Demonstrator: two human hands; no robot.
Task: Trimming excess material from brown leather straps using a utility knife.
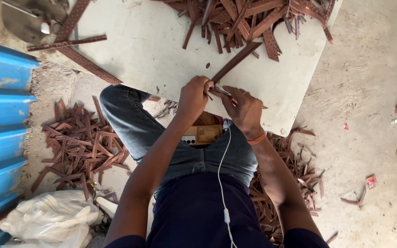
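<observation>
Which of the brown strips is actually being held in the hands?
The long brown strip slanting from the top pile, gripped by both left hand and right hand; others lie loose.

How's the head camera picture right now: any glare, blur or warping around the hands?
Head view: even daylight, soft shadows, no hard glare on the pale board. Left hand and right hand on the brown strip are sharp enough, though the tool between them is too small to identify. Wide-angle lens bends the blue sheet at the edge.

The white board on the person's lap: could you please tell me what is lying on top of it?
On the white board lie a heap of brown strips at its far end and one long strip that both hands work on. The hands hide that strip's near end.
</observation>
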